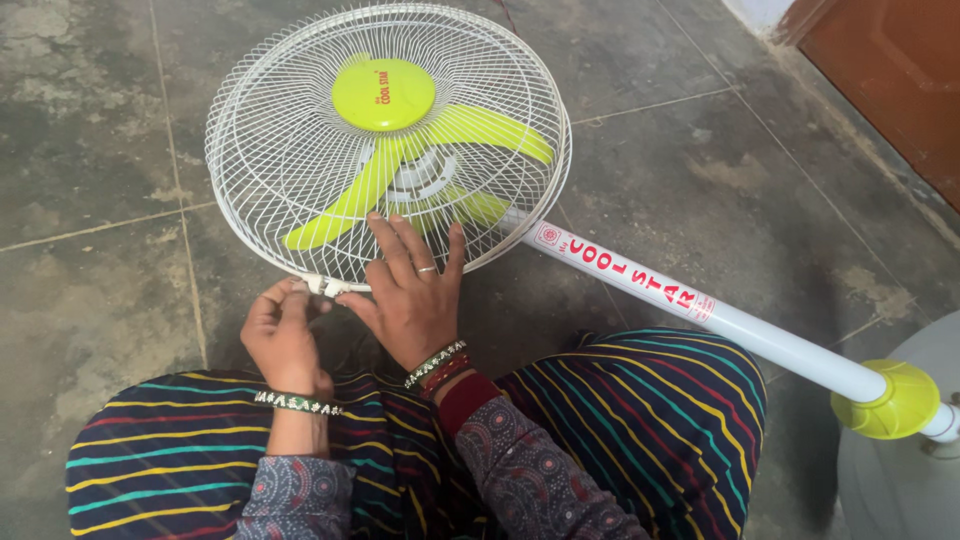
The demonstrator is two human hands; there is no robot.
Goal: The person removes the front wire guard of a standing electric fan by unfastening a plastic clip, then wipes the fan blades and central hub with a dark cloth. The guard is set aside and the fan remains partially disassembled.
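**Working the fan guard's lower rim**

Lying on the grey stone floor (100,150), the white wire-caged pedestal fan (388,140) fills twelve o'clock. Left hand (283,335) pinches the rim clip (325,286); right hand (410,295) rests fingers spread on the grille.

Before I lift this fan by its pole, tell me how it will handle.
Probably top-heavy: the wide wire cage sits at one end of the long white pole. The thin cage wires likely flex under the right hand. The smooth round pole may slip or roll on the floor.
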